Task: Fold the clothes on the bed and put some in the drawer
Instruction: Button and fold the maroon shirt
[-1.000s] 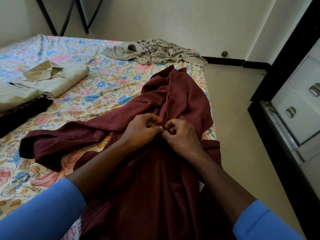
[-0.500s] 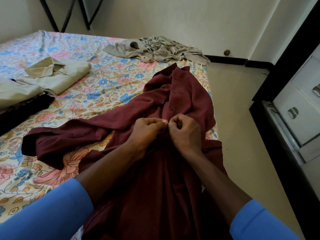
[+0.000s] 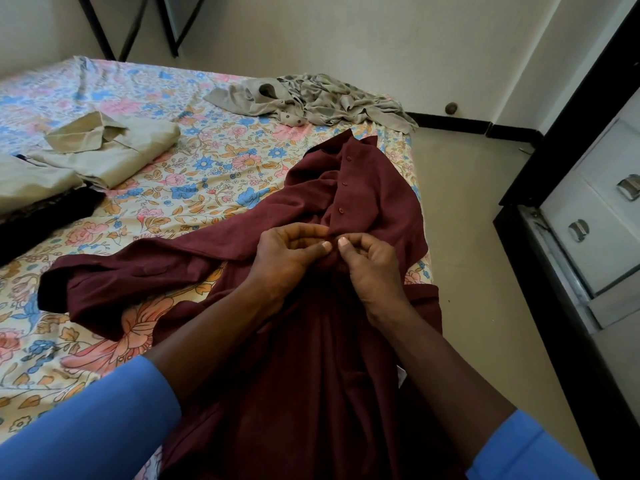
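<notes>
A maroon button-up shirt (image 3: 311,358) lies front-up along the right edge of the floral bed (image 3: 214,168), one sleeve stretched out to the left. My left hand (image 3: 287,252) and my right hand (image 3: 369,261) meet at its button placket, each pinching the fabric between thumb and fingers. Three buttons above my hands look fastened. A folded beige shirt (image 3: 114,143) lies at the left. A crumpled grey garment (image 3: 311,98) sits at the far end of the bed. White drawers (image 3: 595,216) with metal handles stand at the right.
More folded beige cloth (image 3: 31,185) and a dark garment (image 3: 41,220) lie at the left edge. Bare floor (image 3: 464,237) runs between the bed and the black-framed drawer unit. A black metal frame (image 3: 138,26) leans against the back wall.
My hands have shifted slightly up the placket while still pinching the shirt. The view has tilted a little; the other clothes have not moved.
</notes>
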{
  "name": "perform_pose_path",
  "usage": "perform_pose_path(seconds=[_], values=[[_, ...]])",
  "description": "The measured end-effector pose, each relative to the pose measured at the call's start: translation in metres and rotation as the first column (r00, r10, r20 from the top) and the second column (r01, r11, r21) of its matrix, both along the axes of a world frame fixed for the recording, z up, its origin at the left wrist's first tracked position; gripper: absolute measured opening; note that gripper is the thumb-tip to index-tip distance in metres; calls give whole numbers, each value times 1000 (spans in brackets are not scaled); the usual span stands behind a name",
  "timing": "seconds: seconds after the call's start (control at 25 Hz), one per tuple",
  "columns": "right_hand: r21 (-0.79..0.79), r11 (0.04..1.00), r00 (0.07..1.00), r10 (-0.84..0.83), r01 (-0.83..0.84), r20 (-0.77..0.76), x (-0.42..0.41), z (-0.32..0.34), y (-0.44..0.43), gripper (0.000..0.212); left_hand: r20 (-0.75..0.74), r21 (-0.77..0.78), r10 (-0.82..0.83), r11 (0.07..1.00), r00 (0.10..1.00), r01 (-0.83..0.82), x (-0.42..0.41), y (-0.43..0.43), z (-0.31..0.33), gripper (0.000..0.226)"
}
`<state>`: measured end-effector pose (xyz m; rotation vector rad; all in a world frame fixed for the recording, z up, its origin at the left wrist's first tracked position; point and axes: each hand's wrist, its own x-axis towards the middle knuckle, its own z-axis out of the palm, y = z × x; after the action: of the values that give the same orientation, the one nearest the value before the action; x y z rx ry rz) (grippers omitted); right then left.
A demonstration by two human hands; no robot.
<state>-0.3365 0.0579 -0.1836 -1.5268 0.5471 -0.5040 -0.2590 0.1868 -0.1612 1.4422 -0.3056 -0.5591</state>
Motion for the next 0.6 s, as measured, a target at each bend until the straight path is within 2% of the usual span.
perform_pose_path(seconds=[0.04, 0.12, 0.2, 0.28, 0.36, 0.4, 0.48, 0.56, 0.6], values=[[-81, 996, 1000, -22, 22, -6, 1, -1, -1, 19, 65, 28, -31, 999, 997, 29, 0, 0, 2, 24], [-298, 954, 1000, -27, 24, -5, -2, 1, -6, 24, 335, 250, -149, 966, 930, 65, 4, 3, 10, 29], [-483, 876, 1000, 1, -5, -8, -12, 5, -13, 22, 538, 566, -398, 824, 743, 32, 9, 14, 19, 31], [-573, 819, 1000, 17, -17, -6, -26, 9, -18, 17, 548, 750, -621, 661, 560, 0, 9, 27, 23, 31], [-636, 771, 1000, 7, -5, 1, -40, 13, -19, 14, 527, 803, -703, 596, 478, -8, 3, 36, 23, 34], [-664, 747, 1000, 16, -18, -10, -46, 15, -18, 15, 548, 782, -690, 624, 472, 3, -1, 38, 25, 34], [-704, 697, 990, 73, -135, -117, -60, 26, -17, 21, 606, 702, -595, 712, 528, -4, -5, 41, 33, 30], [-785, 559, 957, 56, -267, -286, -79, 34, -17, 28, 619, 634, -483, 773, 620, -30, -7, 47, 43, 21], [-835, 476, 949, -2, -277, -316, -87, 35, -17, 25, 575, 601, -441, 799, 689, 10, -7, 52, 47, 15]])
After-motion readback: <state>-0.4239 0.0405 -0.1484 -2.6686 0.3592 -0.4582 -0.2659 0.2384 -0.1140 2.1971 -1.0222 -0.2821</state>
